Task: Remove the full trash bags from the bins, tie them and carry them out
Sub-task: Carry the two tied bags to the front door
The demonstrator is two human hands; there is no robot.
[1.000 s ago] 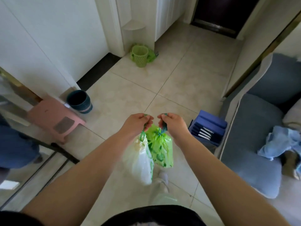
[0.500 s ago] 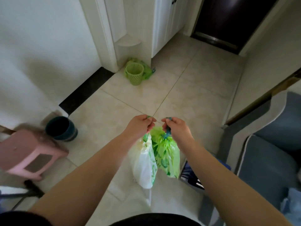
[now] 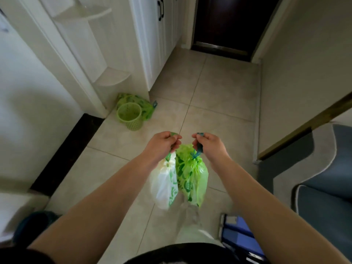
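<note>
Head view, looking down over both outstretched forearms. Left hand [image 3: 162,144] fisted around the gathered neck of a white trash bag [image 3: 163,184] with green print; fingers curled tight on the green tie at its top. Right hand [image 3: 210,144] likewise clenched, fingers wrapped on the teal drawstring of a green trash bag [image 3: 192,174]. Both bags hang free below the fists, clear of the tiled floor [image 3: 219,96], side by side and touching along their inner faces. Both necks look cinched.

Further on, near the base of a white corner shelf unit [image 3: 106,75], a small green lattice bin [image 3: 130,116] stands upright on the tiles, no liner visible inside. Just behind it, touching, another green bag [image 3: 137,102] lies slumped against the cabinet foot, a teal tie showing at its right end.

White cabinet doors with dark handles [image 3: 161,8] run along the left of the passage. Dark door [image 3: 228,21] at the far end, closed.

Right side: grey-blue upholstered seat [image 3: 327,197] with pale piping. Lower right, a blue object [image 3: 240,233] on the floor, partly hidden by the right forearm; cannot tell what it is. Lower left, a dark round shape [image 3: 32,223], blurred. Black floor strip [image 3: 64,155] along the left wall.
</note>
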